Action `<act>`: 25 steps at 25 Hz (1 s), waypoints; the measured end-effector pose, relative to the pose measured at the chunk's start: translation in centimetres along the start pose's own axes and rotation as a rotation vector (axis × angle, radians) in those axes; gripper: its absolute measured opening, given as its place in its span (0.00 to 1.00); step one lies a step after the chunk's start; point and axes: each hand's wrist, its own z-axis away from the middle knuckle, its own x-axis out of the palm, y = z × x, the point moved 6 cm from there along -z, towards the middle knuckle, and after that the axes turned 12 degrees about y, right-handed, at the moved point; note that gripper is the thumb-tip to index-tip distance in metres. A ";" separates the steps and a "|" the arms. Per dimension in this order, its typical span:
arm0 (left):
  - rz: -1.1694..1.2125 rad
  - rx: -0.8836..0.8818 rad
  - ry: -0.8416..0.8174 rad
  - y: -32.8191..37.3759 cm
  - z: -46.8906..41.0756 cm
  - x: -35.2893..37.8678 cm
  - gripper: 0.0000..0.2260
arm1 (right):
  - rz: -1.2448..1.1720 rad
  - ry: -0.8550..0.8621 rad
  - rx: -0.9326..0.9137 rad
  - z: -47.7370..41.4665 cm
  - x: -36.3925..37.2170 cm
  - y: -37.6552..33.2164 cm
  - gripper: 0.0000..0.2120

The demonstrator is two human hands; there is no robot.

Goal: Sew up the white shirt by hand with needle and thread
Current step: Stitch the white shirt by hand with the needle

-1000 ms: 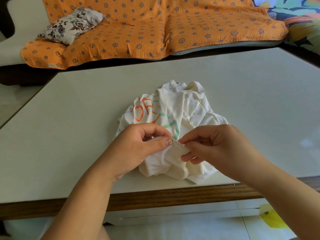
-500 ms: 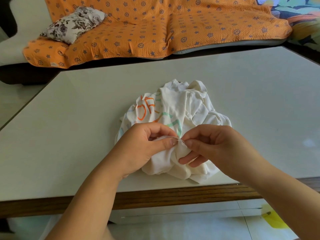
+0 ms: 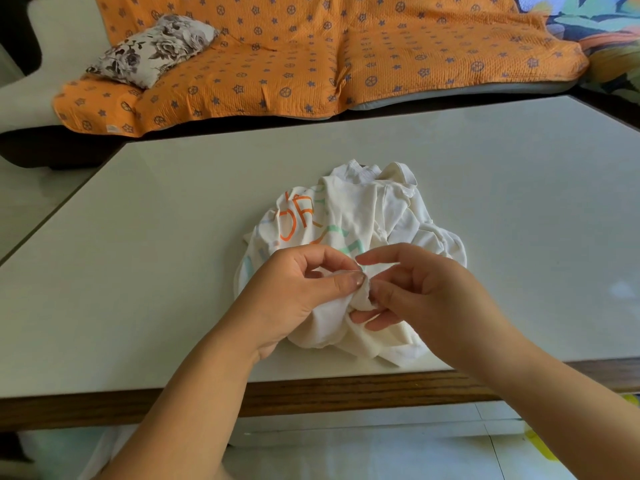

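Tabletop bears one white shirt; left hand, right hand hold it.

soft cloth shirt, glossy smooth table — wood edge

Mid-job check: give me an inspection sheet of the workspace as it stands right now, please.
Surface: pale table with a wooden front edge; the shirt lies near that edge.
Job's things: white shirt crumpled, orange and green print showing; needle and thread too small to make out.
Clutter: nothing seen.
Hands: left hand pinches a fold of the shirt; right hand at the same fold, index finger lifted; what it holds cannot be told.
Cables: nothing seen.
Surroundings: orange sofa cover with a floral pillow beyond the table; tiled floor below.
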 end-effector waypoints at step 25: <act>-0.018 -0.139 -0.061 -0.3 0.4 0.1 0.08 | -0.378 0.535 0.065 -6.4 -8.4 1.9 0.05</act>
